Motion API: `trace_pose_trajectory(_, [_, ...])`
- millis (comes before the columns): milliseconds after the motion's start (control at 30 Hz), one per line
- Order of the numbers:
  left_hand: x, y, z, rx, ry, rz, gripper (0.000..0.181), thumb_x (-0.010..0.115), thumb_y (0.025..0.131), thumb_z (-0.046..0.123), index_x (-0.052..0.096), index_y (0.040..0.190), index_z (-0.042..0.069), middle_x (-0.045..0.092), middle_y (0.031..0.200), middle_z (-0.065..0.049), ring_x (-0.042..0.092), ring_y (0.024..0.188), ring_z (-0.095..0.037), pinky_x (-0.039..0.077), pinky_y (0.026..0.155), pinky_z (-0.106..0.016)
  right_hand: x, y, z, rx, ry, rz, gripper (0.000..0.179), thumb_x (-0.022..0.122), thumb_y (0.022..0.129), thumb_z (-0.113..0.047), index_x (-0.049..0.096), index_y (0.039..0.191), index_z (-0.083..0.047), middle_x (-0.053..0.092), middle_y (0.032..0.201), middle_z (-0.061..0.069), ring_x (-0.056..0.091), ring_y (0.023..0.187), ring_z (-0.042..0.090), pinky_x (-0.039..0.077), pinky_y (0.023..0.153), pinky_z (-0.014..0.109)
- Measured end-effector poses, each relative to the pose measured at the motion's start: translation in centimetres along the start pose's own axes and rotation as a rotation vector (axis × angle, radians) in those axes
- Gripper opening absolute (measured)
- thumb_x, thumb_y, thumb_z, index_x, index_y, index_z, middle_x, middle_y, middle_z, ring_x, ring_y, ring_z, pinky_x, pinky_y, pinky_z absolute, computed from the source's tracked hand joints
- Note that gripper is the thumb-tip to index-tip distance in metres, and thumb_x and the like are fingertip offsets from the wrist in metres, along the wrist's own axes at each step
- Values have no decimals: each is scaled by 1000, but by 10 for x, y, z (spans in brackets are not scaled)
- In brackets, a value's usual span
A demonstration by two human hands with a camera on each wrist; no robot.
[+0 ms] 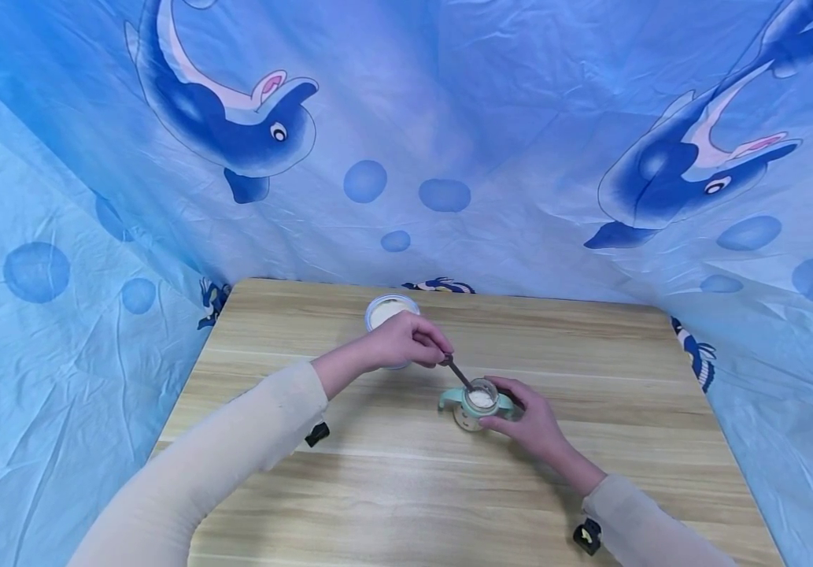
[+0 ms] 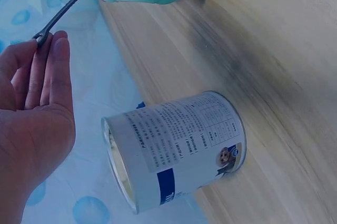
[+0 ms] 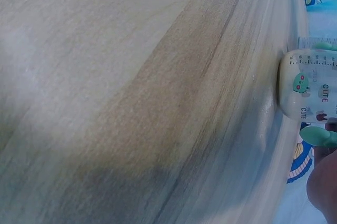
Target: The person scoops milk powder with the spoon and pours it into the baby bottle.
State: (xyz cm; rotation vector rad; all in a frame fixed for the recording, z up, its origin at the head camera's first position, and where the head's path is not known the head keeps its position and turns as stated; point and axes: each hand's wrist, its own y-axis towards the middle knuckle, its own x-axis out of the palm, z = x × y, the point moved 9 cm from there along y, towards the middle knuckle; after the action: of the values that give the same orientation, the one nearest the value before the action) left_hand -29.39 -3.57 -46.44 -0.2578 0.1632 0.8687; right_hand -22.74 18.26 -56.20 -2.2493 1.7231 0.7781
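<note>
My left hand pinches the end of a dark, thin-handled spoon between thumb and fingertips. The spoon slants down into the mouth of a clear baby bottle, so its far end is hidden. White powder shows at the bottle's open mouth. Two mint-green handles stick out from the bottle, which stands upright on the table. From the right side, my right hand grips the bottle around its upper part. In the left wrist view the spoon runs from the left hand's fingertips to the bottle neck.
An open white and blue can of pale powder stands behind the left hand, partly covered by it in the head view. Wood-grain table lies beneath everything. Blue dolphin-print sheets hang around its back and sides.
</note>
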Motion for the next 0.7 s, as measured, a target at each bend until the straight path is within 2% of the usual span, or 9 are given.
trace_pose_trajectory(100, [0,-1,-1,-3,-14,3,17,73,96,-3,80,111,-1,81,103,-11,79,95,-19,68,87,-37,0,0,0,8,0,0,72,96,81,-25,66,145,-16,69,141,3,64,130,25,52,114,34])
trace_pose_trajectory(300, [1,0,1,31,4,-10,17,75,94,-3,80,111,-2,81,104,-11,78,98,-21,67,88,-34,-1,0,0,5,6,-1,72,97,80,-25,66,145,-16,69,142,4,63,131,26,51,115,32])
trace_pose_trajectory(500, [1,3,2,55,13,-36,18,75,94,-5,80,111,-2,81,105,-10,77,98,-19,66,90,-34,-1,0,-2,-10,6,3,72,96,81,-24,65,145,-15,69,141,5,64,130,26,51,114,30])
trace_pose_trajectory(700, [2,6,4,105,39,-79,18,74,95,-5,79,113,-3,80,106,-11,77,100,-18,66,93,-34,0,0,0,-2,8,-1,73,97,80,-26,66,145,-15,69,141,4,64,131,26,51,114,31])
